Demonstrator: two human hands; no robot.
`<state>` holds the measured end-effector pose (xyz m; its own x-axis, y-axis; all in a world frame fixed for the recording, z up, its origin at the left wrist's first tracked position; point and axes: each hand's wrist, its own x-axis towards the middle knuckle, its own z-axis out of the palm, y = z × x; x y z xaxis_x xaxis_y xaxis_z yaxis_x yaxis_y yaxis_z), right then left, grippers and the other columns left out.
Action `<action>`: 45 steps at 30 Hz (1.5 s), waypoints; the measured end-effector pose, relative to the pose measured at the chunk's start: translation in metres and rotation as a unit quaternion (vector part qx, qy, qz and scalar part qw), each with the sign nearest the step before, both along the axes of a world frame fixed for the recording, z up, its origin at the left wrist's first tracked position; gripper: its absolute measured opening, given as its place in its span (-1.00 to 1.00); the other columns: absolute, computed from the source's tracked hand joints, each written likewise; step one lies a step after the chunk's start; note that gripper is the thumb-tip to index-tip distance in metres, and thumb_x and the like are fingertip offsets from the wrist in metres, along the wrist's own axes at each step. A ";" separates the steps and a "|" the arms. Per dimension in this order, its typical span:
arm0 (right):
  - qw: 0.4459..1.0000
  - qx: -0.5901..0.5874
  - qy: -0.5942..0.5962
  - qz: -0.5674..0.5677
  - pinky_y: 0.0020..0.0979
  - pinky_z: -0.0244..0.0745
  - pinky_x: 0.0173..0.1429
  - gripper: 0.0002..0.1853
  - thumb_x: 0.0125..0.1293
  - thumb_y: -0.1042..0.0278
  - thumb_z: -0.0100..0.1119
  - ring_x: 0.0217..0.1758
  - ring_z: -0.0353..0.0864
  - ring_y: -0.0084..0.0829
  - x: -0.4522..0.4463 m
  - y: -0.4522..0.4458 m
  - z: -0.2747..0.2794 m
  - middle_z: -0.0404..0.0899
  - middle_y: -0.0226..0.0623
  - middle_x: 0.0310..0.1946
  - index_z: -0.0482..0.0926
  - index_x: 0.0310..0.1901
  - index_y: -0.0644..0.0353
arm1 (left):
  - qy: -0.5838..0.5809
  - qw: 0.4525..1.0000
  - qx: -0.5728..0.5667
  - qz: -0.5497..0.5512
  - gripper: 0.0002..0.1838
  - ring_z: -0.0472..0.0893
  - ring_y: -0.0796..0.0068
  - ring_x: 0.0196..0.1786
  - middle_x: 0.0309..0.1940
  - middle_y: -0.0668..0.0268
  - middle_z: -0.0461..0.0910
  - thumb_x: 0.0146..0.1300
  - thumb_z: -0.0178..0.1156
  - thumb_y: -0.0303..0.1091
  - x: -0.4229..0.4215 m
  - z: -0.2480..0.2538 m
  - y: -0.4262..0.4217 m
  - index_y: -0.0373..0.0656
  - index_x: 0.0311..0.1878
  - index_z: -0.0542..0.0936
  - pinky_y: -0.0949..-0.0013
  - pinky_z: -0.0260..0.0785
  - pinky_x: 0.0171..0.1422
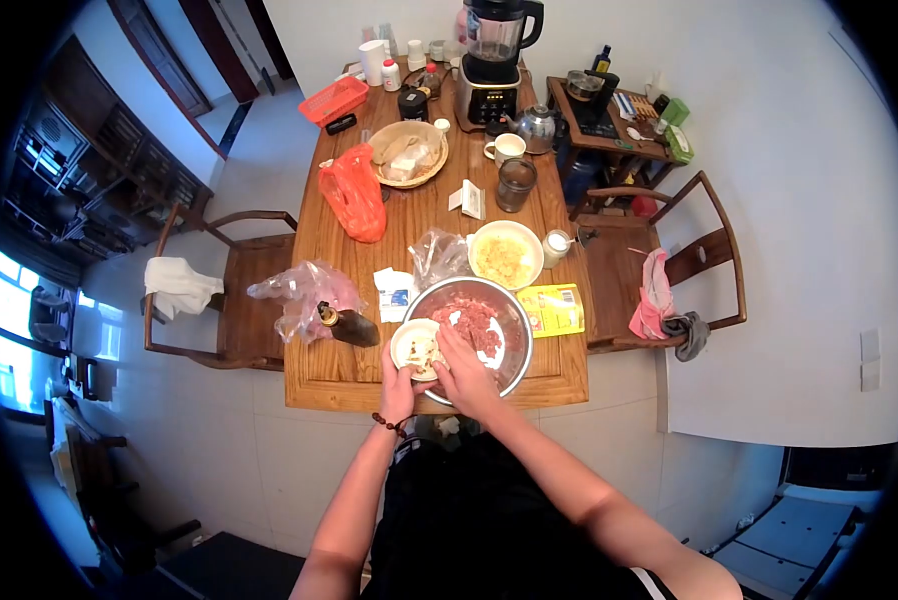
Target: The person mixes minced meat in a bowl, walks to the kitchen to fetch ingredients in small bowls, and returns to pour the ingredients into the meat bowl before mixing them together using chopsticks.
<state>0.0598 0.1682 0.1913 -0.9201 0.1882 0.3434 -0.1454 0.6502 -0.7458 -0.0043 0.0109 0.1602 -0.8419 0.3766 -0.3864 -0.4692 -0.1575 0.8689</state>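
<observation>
My left hand [400,387] is closed on the lower left of a small white bowl [401,345], its thumb by the rim. My right hand [466,367] grips the same bowl's right side, its fingers along the rim. Some pale and brown bits lie in the small bowl; what they are I cannot make out. It is held over the left part of a large metal mixing bowl [525,350]. Pink minced meat [467,318] with white patches beside it lies in the mixing bowl, partly hidden by my right hand.
Around the mixing bowl are a dark bottle [353,327], a yellow packet [559,310], a plate of yellowish food [504,255], a small jar [556,245] and plastic bags [311,295]. Farther back stand a blender [491,80], a glass [515,185] and a basket [434,165]. Chairs flank the table [329,385].
</observation>
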 end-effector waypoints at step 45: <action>0.990 -0.138 -0.036 0.023 -0.09 0.07 0.68 -0.36 0.60 0.22 0.01 0.67 0.10 0.12 -0.010 -0.008 -0.044 0.16 0.25 0.56 0.18 0.51 0.53 | 0.295 0.881 -0.366 -0.057 -0.40 0.40 -0.17 0.33 0.31 -0.21 0.40 0.51 0.09 -0.29 0.000 0.031 0.011 -0.28 0.52 0.22 -0.01 0.22 0.46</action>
